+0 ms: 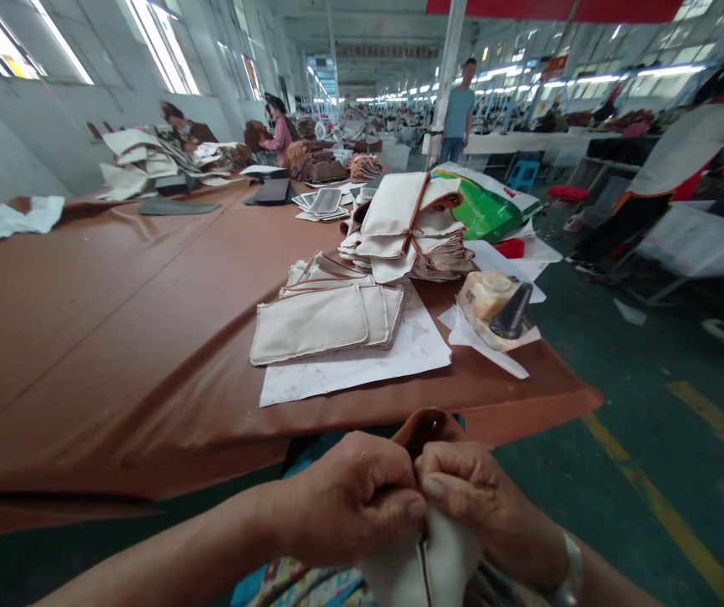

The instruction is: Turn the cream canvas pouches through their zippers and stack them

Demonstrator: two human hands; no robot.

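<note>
Clamping a brown-seamed cream cloth piece in left hand and right hand, bunched close together, just before the brown-covered table. Facing stitched cream panels lying on white paper

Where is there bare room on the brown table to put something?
The brown table is bare left of the stacked cream pieces, nearer than the grey sheet. Its right side is crowded: white paper, tied bundle, black cone.
</note>
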